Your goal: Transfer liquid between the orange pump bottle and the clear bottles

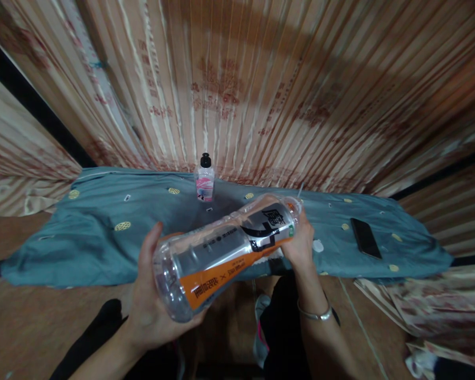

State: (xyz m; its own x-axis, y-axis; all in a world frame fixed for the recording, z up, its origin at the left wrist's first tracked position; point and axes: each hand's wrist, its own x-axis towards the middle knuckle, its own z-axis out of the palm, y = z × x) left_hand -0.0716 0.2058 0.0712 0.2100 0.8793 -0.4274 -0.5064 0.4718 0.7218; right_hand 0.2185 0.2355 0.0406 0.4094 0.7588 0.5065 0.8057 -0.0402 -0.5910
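A big clear bottle (pixel 229 248) with a silver and orange label is held tilted over the near edge of the table (pixel 98 237). The left hand (pixel 150 311) holds its base, thumb and fingers spread around it; the right hand (pixel 301 241) grips the neck end, its fingers partly hidden. On the table, a small bottle (pixel 205 187) stands near the far edge and a phone (pixel 365 237) lies towards the right end.

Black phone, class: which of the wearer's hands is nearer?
Right. The right hand, near the neck of the large bottle, is left of the phone in the picture; the left hand, at the base, is farther left.
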